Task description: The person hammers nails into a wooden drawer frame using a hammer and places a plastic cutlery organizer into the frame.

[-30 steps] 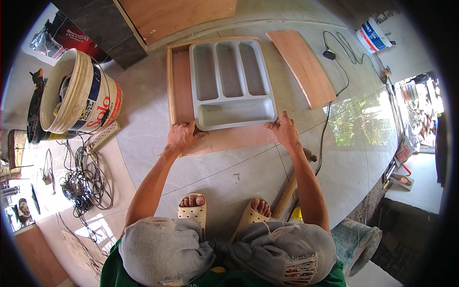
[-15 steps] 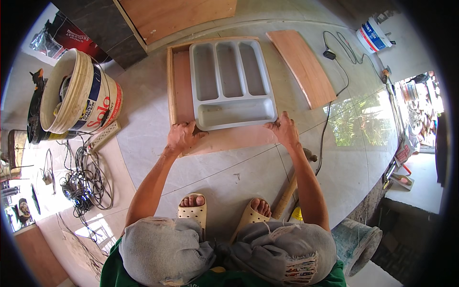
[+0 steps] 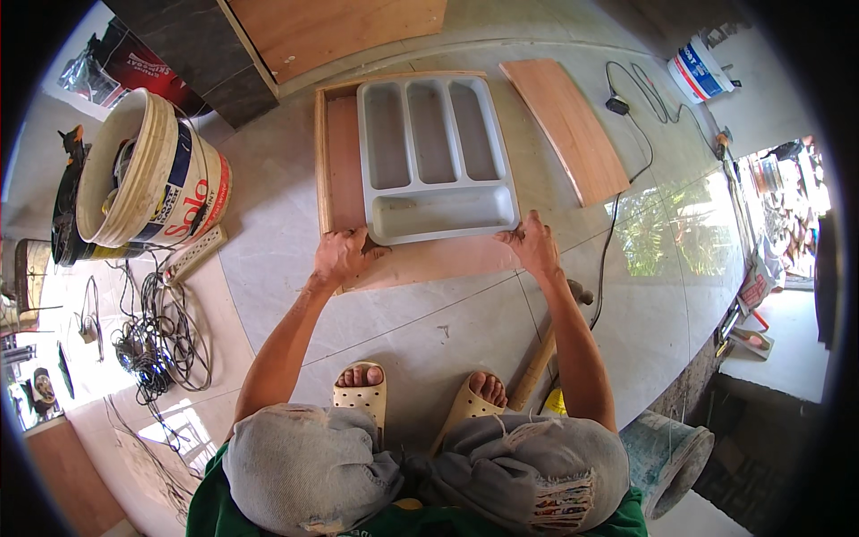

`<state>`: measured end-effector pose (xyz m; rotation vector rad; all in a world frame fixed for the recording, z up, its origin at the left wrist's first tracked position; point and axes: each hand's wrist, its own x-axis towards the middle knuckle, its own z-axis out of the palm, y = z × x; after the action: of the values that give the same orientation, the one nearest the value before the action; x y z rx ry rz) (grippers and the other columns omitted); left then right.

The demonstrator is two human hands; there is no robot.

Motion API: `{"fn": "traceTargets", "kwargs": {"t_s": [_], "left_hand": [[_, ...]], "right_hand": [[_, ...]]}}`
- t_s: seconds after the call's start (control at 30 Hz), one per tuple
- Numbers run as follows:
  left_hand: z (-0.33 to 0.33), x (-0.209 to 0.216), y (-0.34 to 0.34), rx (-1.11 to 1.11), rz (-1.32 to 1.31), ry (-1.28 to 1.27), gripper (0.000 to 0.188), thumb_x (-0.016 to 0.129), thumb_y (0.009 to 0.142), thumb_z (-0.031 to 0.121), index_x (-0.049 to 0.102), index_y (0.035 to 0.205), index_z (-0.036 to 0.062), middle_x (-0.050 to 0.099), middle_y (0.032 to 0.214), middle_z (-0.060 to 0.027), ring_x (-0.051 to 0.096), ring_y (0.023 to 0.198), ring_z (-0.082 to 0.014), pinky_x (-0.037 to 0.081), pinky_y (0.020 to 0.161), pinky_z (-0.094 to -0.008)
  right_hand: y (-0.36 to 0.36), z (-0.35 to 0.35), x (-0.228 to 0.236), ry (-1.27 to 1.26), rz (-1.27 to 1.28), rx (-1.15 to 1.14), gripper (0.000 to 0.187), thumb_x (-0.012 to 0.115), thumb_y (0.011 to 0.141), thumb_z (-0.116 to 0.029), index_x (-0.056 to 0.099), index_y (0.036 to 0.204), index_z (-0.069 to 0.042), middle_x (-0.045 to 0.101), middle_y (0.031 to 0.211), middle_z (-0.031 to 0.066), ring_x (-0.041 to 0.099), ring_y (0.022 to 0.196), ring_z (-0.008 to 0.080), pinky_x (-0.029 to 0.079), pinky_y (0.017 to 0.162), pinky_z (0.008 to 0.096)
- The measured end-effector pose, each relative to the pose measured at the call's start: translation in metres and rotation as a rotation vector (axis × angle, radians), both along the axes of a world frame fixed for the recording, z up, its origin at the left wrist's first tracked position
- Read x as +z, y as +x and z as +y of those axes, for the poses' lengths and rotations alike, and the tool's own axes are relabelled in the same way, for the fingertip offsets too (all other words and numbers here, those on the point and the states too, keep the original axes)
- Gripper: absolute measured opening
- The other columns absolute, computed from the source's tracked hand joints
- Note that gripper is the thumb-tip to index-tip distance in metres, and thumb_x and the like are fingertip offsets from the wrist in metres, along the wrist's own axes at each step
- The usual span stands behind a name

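A shallow wooden drawer lies on the tiled floor in front of me. Inside it sits a grey plastic cutlery tray with three long compartments and one crosswise compartment nearest me. The tray stands toward the drawer's right side, leaving a strip of the bottom bare along the left. My left hand is closed around the drawer's near left corner. At the near right corner, my right hand grips the drawer, its fingers close to the tray's corner.
A loose wooden board lies right of the drawer. Beside my right forearm is a wooden-handled hammer. A large paint bucket, a power strip and tangled cables occupy the left. Another bucket is at the lower right.
The view has shifted very slightly. Both hands keep their places on the drawer, and the tray has not visibly moved in it.
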<state>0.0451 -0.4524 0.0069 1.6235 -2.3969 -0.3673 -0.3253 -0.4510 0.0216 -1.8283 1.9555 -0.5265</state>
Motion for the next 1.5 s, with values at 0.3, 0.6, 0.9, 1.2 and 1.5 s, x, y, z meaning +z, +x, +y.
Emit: {"fn": "traceTargets", "kwargs": {"t_s": [0.3,0.6,0.9,1.2,1.5], "left_hand": [[-0.0001,0.0004,-0.0011,0.001,-0.020,-0.001,0.051,0.066,0.080,0.054,0.063,0.085,0.0030,0.067,0.072,-0.0180,0.067,0.068,-0.0357,0.056,0.064,-0.0442],[-0.0010,-0.0045,0.0015,-0.015,0.001,-0.028,0.051,0.066,0.080,0.054,0.063,0.086,0.0031,0.067,0.072,-0.0185,0.067,0.069,-0.0361,0.055,0.065,-0.0449],[-0.0009,-0.0058,0.0014,-0.029,0.007,-0.062,0.050,0.067,0.080,0.053,0.063,0.087,0.0032,0.067,0.071,-0.0183,0.067,0.069,-0.0360,0.056,0.064,-0.0453],[-0.0011,-0.0081,0.0015,-0.030,0.026,-0.101,0.050,0.068,0.079,0.053,0.062,0.080,0.0026,0.066,0.067,-0.0178,0.066,0.065,-0.0358,0.055,0.061,-0.0437],[0.0007,-0.0059,0.0004,-0.026,0.010,-0.061,0.048,0.067,0.080,0.051,0.062,0.086,0.0036,0.066,0.069,-0.0170,0.067,0.066,-0.0352,0.055,0.063,-0.0446]], "right_hand": [[-0.0022,-0.0004,-0.0045,0.003,-0.009,-0.004,0.078,0.074,0.066,-0.064,0.046,0.089,0.005,0.063,0.064,0.0186,0.066,0.069,0.0416,0.053,0.059,0.0451],[-0.0006,-0.0003,-0.0049,0.009,-0.017,-0.018,0.073,0.077,0.069,-0.058,0.046,0.091,0.004,0.065,0.067,0.0178,0.067,0.070,0.0400,0.053,0.061,0.0441],[-0.0028,-0.0003,-0.0081,0.002,-0.003,-0.020,0.076,0.076,0.066,-0.062,0.045,0.090,0.003,0.064,0.066,0.0178,0.066,0.071,0.0406,0.053,0.060,0.0451],[-0.0008,0.0000,-0.0057,-0.004,0.007,-0.029,0.072,0.078,0.066,-0.058,0.046,0.089,0.002,0.064,0.065,0.0158,0.067,0.069,0.0387,0.053,0.060,0.0442],[-0.0029,0.0012,-0.0046,0.043,-0.009,-0.033,0.072,0.077,0.067,-0.057,0.046,0.090,0.003,0.065,0.068,0.0178,0.066,0.072,0.0404,0.052,0.061,0.0449]]}}
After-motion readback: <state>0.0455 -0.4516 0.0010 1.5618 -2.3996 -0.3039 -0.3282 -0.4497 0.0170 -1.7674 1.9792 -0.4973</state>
